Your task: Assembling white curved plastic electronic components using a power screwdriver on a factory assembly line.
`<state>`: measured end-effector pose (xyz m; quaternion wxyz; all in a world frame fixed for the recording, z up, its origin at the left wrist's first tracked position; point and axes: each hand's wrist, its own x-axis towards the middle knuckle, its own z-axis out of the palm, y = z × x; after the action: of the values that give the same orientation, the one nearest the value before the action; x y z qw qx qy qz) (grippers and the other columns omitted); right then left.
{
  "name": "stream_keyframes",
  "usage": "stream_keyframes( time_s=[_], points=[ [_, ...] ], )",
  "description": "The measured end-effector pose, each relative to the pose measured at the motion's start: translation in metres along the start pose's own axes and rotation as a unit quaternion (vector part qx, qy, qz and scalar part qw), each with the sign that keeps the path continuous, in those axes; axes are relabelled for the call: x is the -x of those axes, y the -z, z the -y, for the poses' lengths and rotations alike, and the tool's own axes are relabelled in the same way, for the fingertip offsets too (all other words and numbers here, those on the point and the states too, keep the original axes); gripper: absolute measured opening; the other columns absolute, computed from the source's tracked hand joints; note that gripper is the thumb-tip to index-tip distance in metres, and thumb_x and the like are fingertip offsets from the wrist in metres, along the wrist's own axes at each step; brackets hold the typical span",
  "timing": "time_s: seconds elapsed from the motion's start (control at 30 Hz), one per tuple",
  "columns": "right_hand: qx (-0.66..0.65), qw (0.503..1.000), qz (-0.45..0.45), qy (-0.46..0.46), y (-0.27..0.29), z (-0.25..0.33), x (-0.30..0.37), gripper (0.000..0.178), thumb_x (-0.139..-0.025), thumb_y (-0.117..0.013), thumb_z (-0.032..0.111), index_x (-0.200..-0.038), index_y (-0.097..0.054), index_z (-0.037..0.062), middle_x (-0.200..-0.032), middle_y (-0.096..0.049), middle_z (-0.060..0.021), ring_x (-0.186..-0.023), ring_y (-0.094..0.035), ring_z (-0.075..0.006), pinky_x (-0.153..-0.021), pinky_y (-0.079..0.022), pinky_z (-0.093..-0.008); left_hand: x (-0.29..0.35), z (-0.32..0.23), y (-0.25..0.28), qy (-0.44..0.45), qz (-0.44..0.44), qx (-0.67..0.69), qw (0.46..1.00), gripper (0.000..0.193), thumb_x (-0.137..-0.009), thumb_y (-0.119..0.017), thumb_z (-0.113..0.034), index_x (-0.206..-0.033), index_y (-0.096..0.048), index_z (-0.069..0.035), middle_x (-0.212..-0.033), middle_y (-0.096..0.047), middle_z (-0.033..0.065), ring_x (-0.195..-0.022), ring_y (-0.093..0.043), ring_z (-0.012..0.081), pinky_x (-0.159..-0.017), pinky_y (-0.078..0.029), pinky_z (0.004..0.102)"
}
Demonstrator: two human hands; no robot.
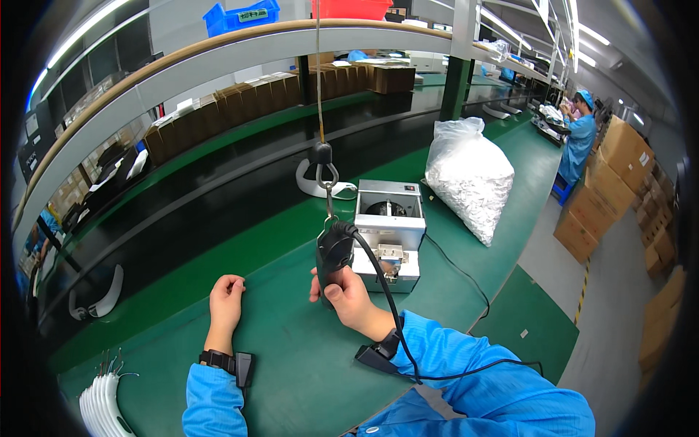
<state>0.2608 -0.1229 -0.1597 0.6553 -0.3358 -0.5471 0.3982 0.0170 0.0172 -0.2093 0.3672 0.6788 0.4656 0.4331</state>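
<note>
We are gripping a black electric screwdriver (333, 255) in our right hand (348, 297), fingers wrapped tight around its body as it is hanging from a cable above the green workbench (291, 364), just beside a grey screw feeder (389, 229). Our left hand (226, 300) is resting loosely curled and empty on the bench.

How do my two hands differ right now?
The right hand is closed around a black hanging tool and raised off the bench; the left hand holds nothing and rests loosely curled on the green bench. A black cable runs past the right wrist; none runs by the left. Both have blue sleeves and black wrist devices.
</note>
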Motion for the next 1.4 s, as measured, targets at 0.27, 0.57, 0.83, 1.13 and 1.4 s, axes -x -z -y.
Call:
stream_keyframes(
  time_s=[0.27, 0.57, 0.83, 1.13, 1.4],
  points=[
    [-0.018, 1.000, 0.004, -0.009, -0.001, 0.000, 0.002, 0.072, -0.080, -0.055, 0.065, -0.117, -0.046, 0.0038, -0.086, -0.057, -0.0084, -0.079, -0.057, -0.0158, -0.069, -0.042, -0.0284, 0.003, -0.007, -0.001, -0.005, 0.000, -0.006, 1.000, 0.011, -0.090, -0.055, -0.009, -0.090, -0.060, 0.000, -0.081, -0.060, 0.0016, -0.074, -0.058, 0.0098, -0.070, -0.047, 0.0236],
    [-0.025, 1.000, 0.013, 0.002, 0.000, 0.001, 0.000, 0.062, -0.083, -0.057, 0.059, -0.107, -0.045, 0.0037, -0.085, -0.056, -0.0041, -0.076, -0.055, -0.0127, -0.067, -0.044, -0.0264, 0.002, -0.004, 0.000, -0.007, 0.000, -0.024, 1.000, 0.011, -0.090, -0.055, -0.008, -0.091, -0.060, 0.001, -0.081, -0.061, 0.0025, -0.075, -0.058, 0.0103, -0.070, -0.047, 0.0240],
    [-0.012, 1.000, 0.009, -0.006, 0.004, 0.001, 0.000, 0.064, -0.084, -0.058, 0.058, -0.112, -0.044, 0.0021, -0.085, -0.056, -0.0049, -0.076, -0.056, -0.0134, -0.068, -0.044, -0.0269, 0.000, -0.013, 0.009, 0.005, -0.003, 0.042, 0.999, 0.015, -0.089, -0.056, -0.008, -0.101, -0.057, 0.000, -0.092, -0.061, 0.0039, -0.077, -0.059, 0.0111, -0.074, -0.048, 0.0254],
    [0.019, 0.999, 0.025, -0.013, -0.006, -0.010, 0.001, 0.058, -0.087, -0.058, 0.050, -0.113, -0.047, -0.0014, -0.085, -0.057, -0.0062, -0.076, -0.057, -0.0153, -0.070, -0.047, -0.0290, -0.049, 0.094, 0.228, 0.024, -0.307, -0.479, 0.822, 0.055, -0.073, -0.073, -0.025, -0.114, -0.050, 0.003, -0.110, -0.052, 0.0245, -0.109, -0.046, 0.0417, -0.095, -0.039, 0.0471],
    [0.021, 0.996, -0.081, -0.020, -0.003, -0.006, -0.002, 0.086, -0.068, -0.059, 0.075, -0.108, -0.049, -0.0007, -0.077, -0.057, -0.0099, -0.067, -0.060, -0.0194, -0.062, -0.049, -0.0305, -0.055, 0.116, 0.302, 0.163, -0.229, -0.454, 0.845, 0.088, -0.067, -0.079, -0.037, -0.138, -0.036, -0.009, -0.145, -0.026, 0.0223, -0.127, -0.038, 0.0426, -0.101, -0.039, 0.0463]
  ],
)
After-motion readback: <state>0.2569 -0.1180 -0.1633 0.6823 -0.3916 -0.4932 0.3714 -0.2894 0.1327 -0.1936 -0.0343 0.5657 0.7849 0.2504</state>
